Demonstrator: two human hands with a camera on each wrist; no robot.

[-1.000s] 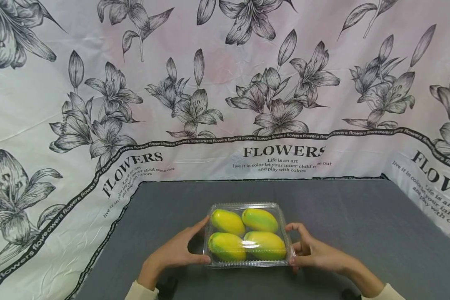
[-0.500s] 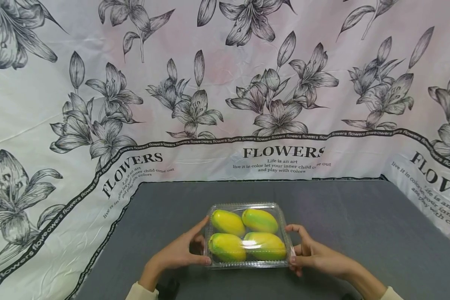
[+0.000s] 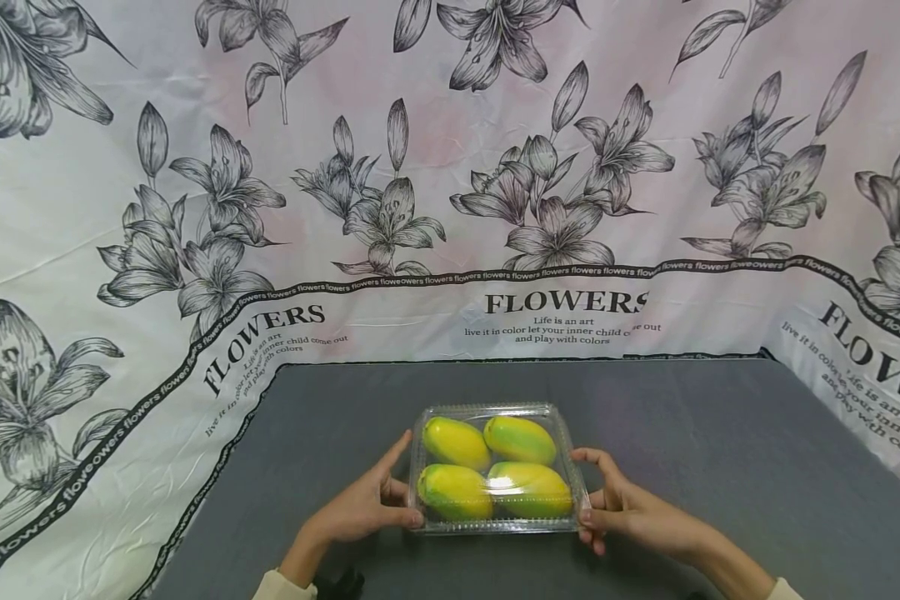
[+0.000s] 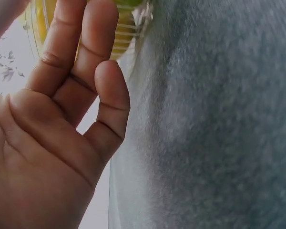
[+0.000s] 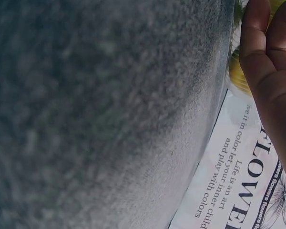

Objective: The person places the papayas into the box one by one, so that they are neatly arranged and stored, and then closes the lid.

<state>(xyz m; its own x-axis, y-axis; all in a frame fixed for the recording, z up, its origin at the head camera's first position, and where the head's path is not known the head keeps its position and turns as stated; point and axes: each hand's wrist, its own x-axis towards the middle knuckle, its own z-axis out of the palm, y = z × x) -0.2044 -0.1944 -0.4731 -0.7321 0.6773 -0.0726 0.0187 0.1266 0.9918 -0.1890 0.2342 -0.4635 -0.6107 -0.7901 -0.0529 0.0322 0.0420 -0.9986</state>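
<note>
A clear plastic clamshell box (image 3: 495,527) with several yellow-green mangoes (image 3: 456,442) inside lies at the front middle in the head view, its lid down. My left hand (image 3: 360,504) holds its left side, thumb at the near corner and index finger stretched along the edge. On the opposite side my right hand (image 3: 637,512) grips the near right corner, thumb in front and the lower fingers curled under. In the left wrist view the left hand's fingers (image 4: 101,28) overlap the box. The right wrist view shows the right hand (image 5: 271,81) against the box's side.
The box is on a grey cloth-covered table (image 3: 720,433). Behind and along both sides hangs a white curtain (image 3: 390,321) printed with lilies and "FLOWERS" lettering. A small dark object (image 3: 341,583) shows beside the left wrist.
The left index fingertip has shifted slightly outward from the box's edge, and the fingers below it have curled into view. The box has stayed in almost the same place.
</note>
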